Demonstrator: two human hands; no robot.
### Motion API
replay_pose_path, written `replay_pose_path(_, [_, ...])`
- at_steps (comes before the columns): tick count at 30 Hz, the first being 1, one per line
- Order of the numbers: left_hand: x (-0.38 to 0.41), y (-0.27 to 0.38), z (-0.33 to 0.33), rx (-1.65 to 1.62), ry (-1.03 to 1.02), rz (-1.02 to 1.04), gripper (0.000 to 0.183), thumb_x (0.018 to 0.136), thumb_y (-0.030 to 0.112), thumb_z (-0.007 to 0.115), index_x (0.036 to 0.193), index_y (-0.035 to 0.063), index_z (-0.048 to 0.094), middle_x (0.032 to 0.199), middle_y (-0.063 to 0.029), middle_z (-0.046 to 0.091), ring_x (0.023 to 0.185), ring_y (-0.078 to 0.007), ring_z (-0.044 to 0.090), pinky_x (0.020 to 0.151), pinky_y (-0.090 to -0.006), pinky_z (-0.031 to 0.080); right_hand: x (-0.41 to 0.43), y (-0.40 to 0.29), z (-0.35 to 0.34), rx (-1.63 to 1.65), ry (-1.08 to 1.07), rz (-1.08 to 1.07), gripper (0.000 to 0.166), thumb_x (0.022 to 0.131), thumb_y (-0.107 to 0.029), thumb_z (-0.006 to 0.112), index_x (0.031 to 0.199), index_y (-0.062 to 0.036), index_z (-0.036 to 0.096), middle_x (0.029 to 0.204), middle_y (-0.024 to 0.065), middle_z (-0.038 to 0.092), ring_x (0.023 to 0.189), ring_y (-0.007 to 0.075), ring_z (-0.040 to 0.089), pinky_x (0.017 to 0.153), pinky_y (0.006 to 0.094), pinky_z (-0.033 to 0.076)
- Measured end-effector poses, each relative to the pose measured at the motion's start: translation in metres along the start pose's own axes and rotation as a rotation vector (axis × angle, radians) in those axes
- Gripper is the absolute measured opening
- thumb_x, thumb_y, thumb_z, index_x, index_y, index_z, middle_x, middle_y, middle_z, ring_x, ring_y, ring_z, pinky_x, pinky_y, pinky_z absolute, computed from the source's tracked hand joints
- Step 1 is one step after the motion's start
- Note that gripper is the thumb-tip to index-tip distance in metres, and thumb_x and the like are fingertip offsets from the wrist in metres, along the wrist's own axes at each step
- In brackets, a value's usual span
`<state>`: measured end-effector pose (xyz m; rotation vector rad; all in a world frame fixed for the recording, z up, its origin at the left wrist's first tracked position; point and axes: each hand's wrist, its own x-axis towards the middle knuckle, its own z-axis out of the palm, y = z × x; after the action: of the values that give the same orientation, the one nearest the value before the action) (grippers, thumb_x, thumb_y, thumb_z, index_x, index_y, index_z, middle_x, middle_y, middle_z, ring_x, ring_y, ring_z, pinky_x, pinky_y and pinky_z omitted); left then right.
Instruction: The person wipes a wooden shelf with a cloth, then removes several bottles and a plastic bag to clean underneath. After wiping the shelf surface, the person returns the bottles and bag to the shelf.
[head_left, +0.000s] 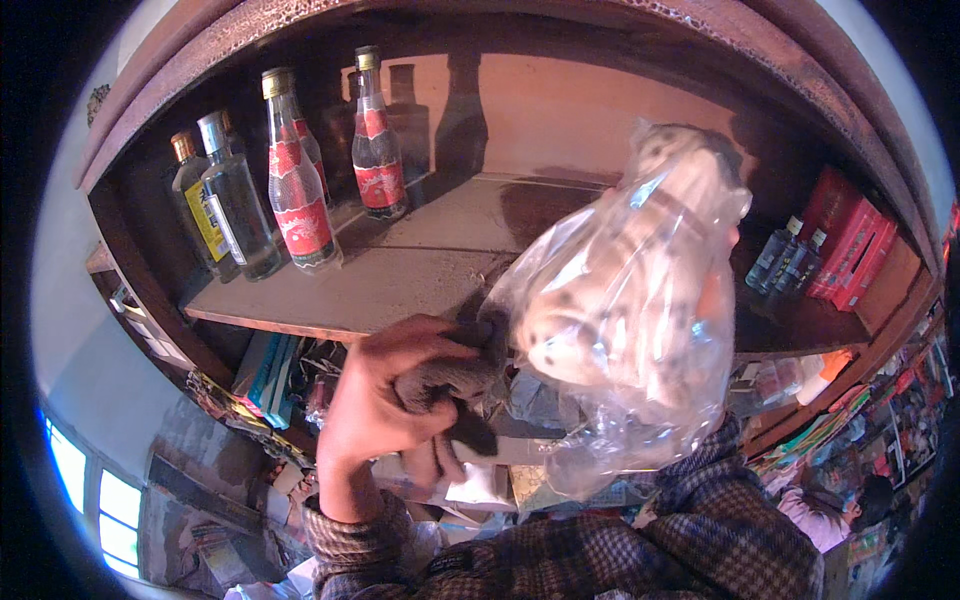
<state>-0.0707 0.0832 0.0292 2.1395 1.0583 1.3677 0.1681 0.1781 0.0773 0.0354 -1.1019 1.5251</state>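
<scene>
My left hand (360, 409) grips a bunched dark grey cloth (450, 379) just below the front edge of a wooden shelf board (442, 289). Clear, wrinkled plastic wraps a pale, dark-spotted plush toy (630, 300), held up in front of the shelf's right half. My right hand (733, 234) is mostly hidden behind this bundle; only a bit of it shows at the right edge, and its plaid sleeve comes up from below. The bundle is slightly blurred. Dust and smears lie on the board to the left of the bundle.
Several clear glass bottles (300, 202) with red or yellow labels stand at the shelf's left. Two small bottles (776, 255) and red boxes (855, 240) are at its right end. Blue-green books (266, 379) lean underneath. Another person (817, 517) is at the lower right.
</scene>
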Motion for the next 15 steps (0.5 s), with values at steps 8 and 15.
replay_pose_path(8, [0.082,0.021,0.001,-0.230,0.620,0.023,0.030,0.073,0.002,0.059,0.102,-0.0034,0.064,0.090,-0.0047,0.066,0.082,-0.0103,0.059,0.076,-0.0239,0.047,-0.002,0.005,0.000,-0.110,0.048,-0.046,0.052,0.077,-0.019,0.063,0.124,-0.0024,0.050,0.113,0.0140,0.060,0.098,0.0241,0.060,0.087,0.0376,0.050])
replay_pose_path(15, [0.151,0.007,0.028,-0.440,0.277,0.178,0.028,0.080,0.011,0.063,0.105,-0.0020,0.063,0.082,-0.0044,0.065,0.074,-0.0109,0.058,0.070,-0.0258,0.048,-0.003,0.002,-0.002,-0.104,0.093,-0.042,0.048,0.077,-0.018,0.065,0.121,-0.0021,0.053,0.110,0.0129,0.061,0.095,0.0223,0.062,0.084,0.0355,0.051])
